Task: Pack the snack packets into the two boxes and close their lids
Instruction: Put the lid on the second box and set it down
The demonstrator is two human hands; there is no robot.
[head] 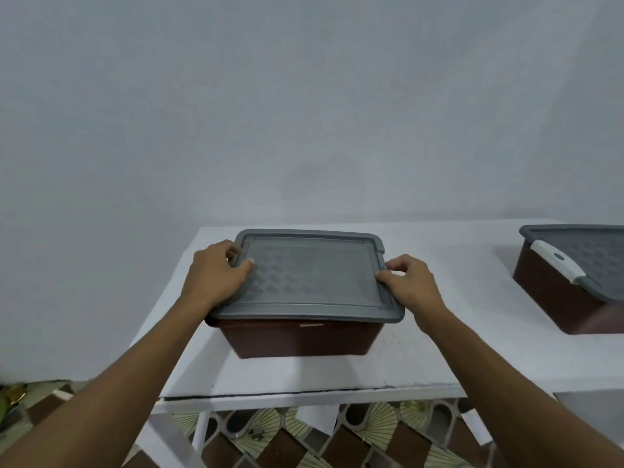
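Left hand (216,275) and right hand (410,285), fingers curled gripping grey lid (310,275) on brown box (304,339), bench (422,359) left end; second lidded box (557,298) at right edge

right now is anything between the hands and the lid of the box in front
Nothing visible. The left hand and right hand already rest on the grey lid, one at each short edge, and the lid sits on the brown box.
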